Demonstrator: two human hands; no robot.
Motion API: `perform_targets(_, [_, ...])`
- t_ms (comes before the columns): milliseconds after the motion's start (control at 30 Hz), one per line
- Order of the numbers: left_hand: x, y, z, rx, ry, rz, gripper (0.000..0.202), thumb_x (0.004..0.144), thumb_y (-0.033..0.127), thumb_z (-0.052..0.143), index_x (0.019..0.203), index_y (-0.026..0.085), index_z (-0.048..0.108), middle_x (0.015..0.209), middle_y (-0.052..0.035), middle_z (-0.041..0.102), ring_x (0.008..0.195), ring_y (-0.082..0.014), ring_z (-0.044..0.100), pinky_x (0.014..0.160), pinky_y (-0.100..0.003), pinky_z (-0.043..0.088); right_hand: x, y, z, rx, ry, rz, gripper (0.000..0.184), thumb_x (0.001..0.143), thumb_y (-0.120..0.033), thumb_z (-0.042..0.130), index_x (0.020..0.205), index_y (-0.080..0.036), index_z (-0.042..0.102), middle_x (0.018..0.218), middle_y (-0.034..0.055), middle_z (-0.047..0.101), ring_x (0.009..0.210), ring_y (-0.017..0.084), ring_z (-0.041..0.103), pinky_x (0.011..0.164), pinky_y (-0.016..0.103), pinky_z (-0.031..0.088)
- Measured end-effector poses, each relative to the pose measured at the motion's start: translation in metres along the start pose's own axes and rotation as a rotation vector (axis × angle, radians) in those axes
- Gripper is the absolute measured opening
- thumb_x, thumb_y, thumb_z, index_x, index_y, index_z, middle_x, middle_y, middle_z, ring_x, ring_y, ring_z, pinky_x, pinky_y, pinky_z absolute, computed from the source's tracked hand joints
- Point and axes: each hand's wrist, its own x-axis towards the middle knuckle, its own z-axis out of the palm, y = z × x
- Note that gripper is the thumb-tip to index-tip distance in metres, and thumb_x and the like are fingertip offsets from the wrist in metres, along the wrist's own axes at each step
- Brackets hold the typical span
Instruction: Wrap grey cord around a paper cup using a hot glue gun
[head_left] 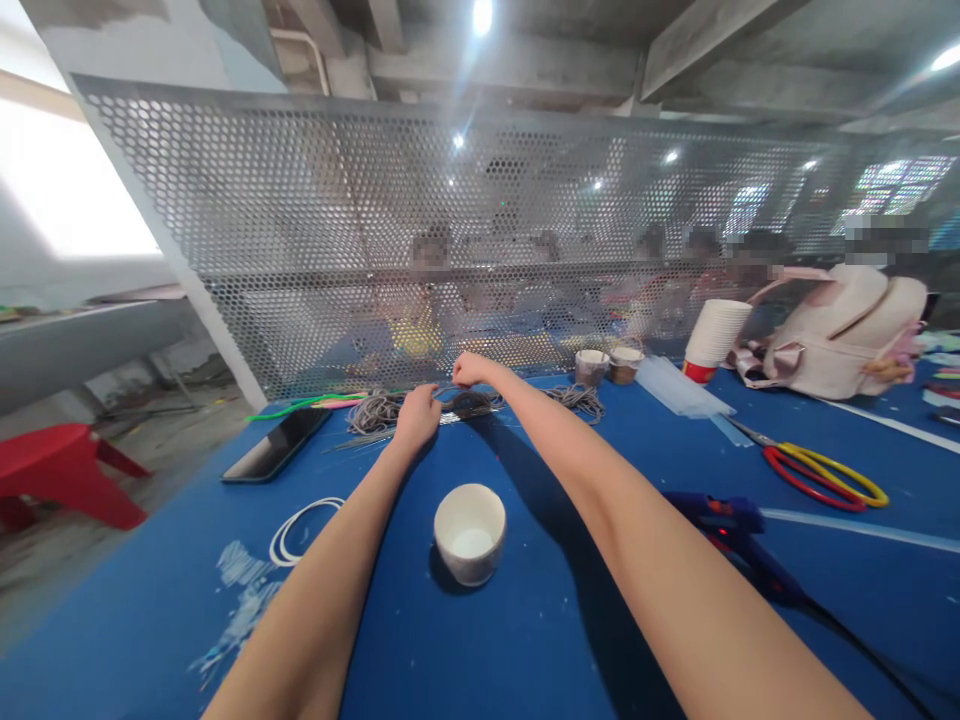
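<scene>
Both arms reach to the far side of the blue table, where bundles of grey cord (375, 412) lie along the perforated screen. My left hand (420, 412) is at the left bundle, its fingers curled and close to the strands. Just right of it and slightly higher, my right hand (472, 370) is closed in a pinch above a darker bundle of strands (471, 403). What either hand grips is too small to make out. Between my forearms a whitish cup (470, 535) stands upright, with no contents visible. Another grey cord bundle (577, 400) lies to the right.
A phone (277, 445) and white cord loops (289, 535) lie left. On the right are scissors (825, 475), a blue glue gun (739, 540) with a cable, clear sticks (682, 388), stacked paper cups (716, 340) and a backpack (840, 325). The perforated screen (337, 200) borders the back.
</scene>
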Motion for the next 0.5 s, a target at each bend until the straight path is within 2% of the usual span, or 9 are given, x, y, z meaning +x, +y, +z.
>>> perform_targets(67, [0.002, 0.001, -0.001, -0.079, 0.038, -0.03, 0.033, 0.091, 0.03, 0.055, 0.122, 0.018, 0.055, 0.125, -0.0103, 0.059, 0.105, -0.0217, 0.061, 0.09, -0.044, 0.051, -0.002, -0.002, -0.008, 0.041, -0.014, -0.032, 0.033, 0.092, -0.033, 0.057, 0.12, -0.015, 0.057, 0.12, 0.0087, 0.059, 0.101, 0.021, 0.061, 0.083, 0.041, 0.053])
perform_targets(133, [0.002, 0.004, -0.001, -0.159, 0.041, -0.054, 0.037, 0.09, 0.022, 0.053, 0.128, 0.017, 0.052, 0.118, -0.0092, 0.064, 0.097, -0.0195, 0.065, 0.088, -0.038, 0.053, -0.005, -0.005, -0.013, 0.075, -0.024, -0.062, 0.032, 0.092, -0.032, 0.057, 0.12, -0.015, 0.056, 0.119, 0.0088, 0.059, 0.1, 0.021, 0.061, 0.083, 0.04, 0.054])
perform_targets(200, [0.003, 0.007, 0.0, -0.237, 0.023, -0.073, 0.042, 0.089, 0.016, 0.05, 0.132, 0.016, 0.049, 0.107, -0.0065, 0.069, 0.086, -0.0166, 0.067, 0.08, -0.031, 0.054, -0.008, -0.008, -0.015, 0.097, -0.027, -0.086, 0.032, 0.092, -0.032, 0.057, 0.119, -0.015, 0.056, 0.118, 0.0087, 0.059, 0.099, 0.02, 0.062, 0.082, 0.04, 0.054])
perform_targets(267, [0.004, 0.008, 0.002, -0.305, 0.003, -0.093, 0.041, 0.091, 0.017, 0.048, 0.131, 0.016, 0.048, 0.103, -0.005, 0.07, 0.079, -0.0147, 0.067, 0.072, -0.028, 0.055, -0.01, -0.011, -0.016, 0.106, -0.026, -0.101, 0.032, 0.093, -0.032, 0.057, 0.119, -0.015, 0.056, 0.117, 0.0086, 0.06, 0.098, 0.02, 0.062, 0.082, 0.04, 0.054])
perform_targets(367, [0.005, 0.005, 0.003, -0.374, -0.026, -0.14, 0.03, 0.092, 0.028, 0.052, 0.12, 0.015, 0.055, 0.105, -0.0063, 0.066, 0.081, -0.0152, 0.066, 0.07, -0.032, 0.056, -0.011, -0.013, -0.016, 0.09, -0.017, -0.116, 0.031, 0.093, -0.032, 0.057, 0.118, -0.015, 0.057, 0.115, 0.0082, 0.061, 0.096, 0.019, 0.063, 0.08, 0.039, 0.055])
perform_targets(500, [0.005, -0.002, 0.004, -0.41, -0.049, -0.212, 0.032, 0.089, 0.035, 0.057, 0.113, 0.015, 0.059, 0.112, -0.0075, 0.062, 0.095, -0.0204, 0.063, 0.08, -0.04, 0.055, -0.008, -0.014, -0.02, 0.005, 0.004, -0.101, 0.031, 0.092, -0.031, 0.058, 0.118, -0.015, 0.058, 0.117, 0.0082, 0.06, 0.097, 0.02, 0.062, 0.08, 0.038, 0.055])
